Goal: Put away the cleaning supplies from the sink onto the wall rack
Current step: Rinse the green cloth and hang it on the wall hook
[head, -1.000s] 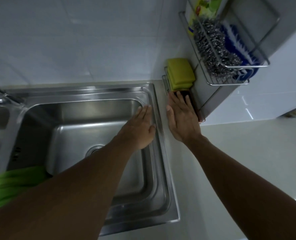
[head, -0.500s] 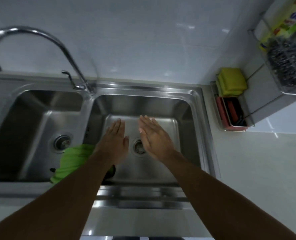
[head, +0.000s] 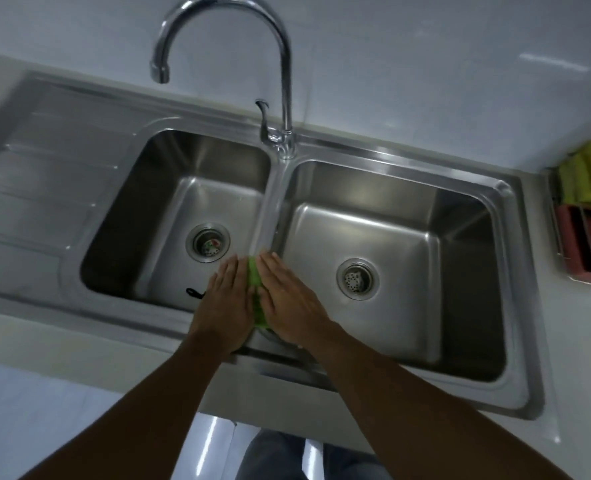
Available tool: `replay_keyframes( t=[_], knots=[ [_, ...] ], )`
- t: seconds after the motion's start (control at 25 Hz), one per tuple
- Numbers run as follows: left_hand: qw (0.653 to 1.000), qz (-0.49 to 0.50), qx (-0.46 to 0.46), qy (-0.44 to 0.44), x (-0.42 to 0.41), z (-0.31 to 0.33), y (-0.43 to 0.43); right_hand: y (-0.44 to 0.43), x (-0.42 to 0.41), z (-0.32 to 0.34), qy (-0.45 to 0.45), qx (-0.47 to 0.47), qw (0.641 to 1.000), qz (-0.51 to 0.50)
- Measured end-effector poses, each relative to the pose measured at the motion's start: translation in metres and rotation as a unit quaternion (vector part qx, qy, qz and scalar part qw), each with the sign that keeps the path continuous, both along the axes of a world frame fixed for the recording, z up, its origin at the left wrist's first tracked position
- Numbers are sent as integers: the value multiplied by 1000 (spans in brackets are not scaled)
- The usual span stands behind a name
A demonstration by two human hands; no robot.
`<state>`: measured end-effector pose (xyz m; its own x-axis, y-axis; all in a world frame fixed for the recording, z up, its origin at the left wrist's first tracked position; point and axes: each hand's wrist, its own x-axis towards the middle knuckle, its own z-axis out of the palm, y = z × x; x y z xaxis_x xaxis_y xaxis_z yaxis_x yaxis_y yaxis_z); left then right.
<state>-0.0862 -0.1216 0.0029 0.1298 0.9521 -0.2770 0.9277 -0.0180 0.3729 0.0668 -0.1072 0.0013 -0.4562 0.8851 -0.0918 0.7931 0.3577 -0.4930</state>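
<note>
Both hands lie flat, fingers straight and together, palms down on a green cloth draped over the divider of the double sink. The left hand covers the cloth's left side, over the near right corner of the left basin; the right hand covers its right side, over the near left corner of the right basin. Neither hand has curled around the cloth: they press or rest on it, and only a narrow green strip shows between them. Whether any fingers grip underneath cannot be told.

At 9 o'clock from the left hand, touching its edge, a small black loop or handle pokes out on the left basin floor; what it belongs to is hidden. At 11 o'clock sits the left drain strainer, and at 3 o'clock from the right hand the right drain strainer. At 12 o'clock the chrome gooseneck faucet rises from the sink's back rim, its spout arching over the left basin. Far off at 2 o'clock, on the white counter by the frame's right edge, a wire rack holds yellow-green sponges and a reddish tray
</note>
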Motion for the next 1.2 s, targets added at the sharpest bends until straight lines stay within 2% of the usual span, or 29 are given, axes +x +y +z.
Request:
replay_keyframes(
  t=[0.16, 0.32, 0.44, 0.52, 0.68, 0.8, 0.84, 0.92, 0.96, 1.0, 1.04, 1.08, 1.12, 1.16, 1.2],
  knots=[
    [1000, -4, -5, -6, -12, -8, -13, -8, -15, -15, 15, 3, 999, -51],
    [998, 4, -7, -68, -14, -9, -17, -13, -22, -11, 84, 28, 984, -154],
    [993, -12, -26, -112, -15, -8, -12, -4, -26, 1, 135, -67, 963, -225],
    [989, -25, -29, -141, -14, -7, -9, 4, -25, 9, 134, -117, 954, -242],
    [983, 37, 27, -176, -8, 4, -3, 14, -11, 22, 147, -146, 939, -276],
    [977, 16, 184, -106, 11, 20, 4, 19, 14, 39, 201, -113, 913, -337],
    [976, 29, 203, -75, 19, 26, 8, 20, 23, 48, 222, -99, 903, -355],
    [986, 107, 127, -17, 37, 31, 14, 18, 41, 59, 273, -93, 876, -386],
    [984, 156, 72, -34, 49, 34, 18, 16, 51, 63, 304, -98, 863, -392],
    [974, 203, 4, -97, 62, 39, 22, 13, 61, 67, 337, -102, 851, -389],
    [939, 245, -74, -231, 74, 47, 27, 11, 71, 70, 368, -106, 837, -391],
    [856, 271, -164, -410, 87, 58, 33, 10, 81, 72, 392, -108, 824, -395],
    [747, 271, -238, -559, 98, 69, 39, 8, 91, 74, 415, -111, 810, -399],
    [663, 266, -272, -645, 107, 77, 45, 5, 101, 76, 432, -115, 802, -397],
    [625, 256, -284, -681, 116, 83, 51, 2, 111, 77, 442, -121, 796, -394]
  ],
)
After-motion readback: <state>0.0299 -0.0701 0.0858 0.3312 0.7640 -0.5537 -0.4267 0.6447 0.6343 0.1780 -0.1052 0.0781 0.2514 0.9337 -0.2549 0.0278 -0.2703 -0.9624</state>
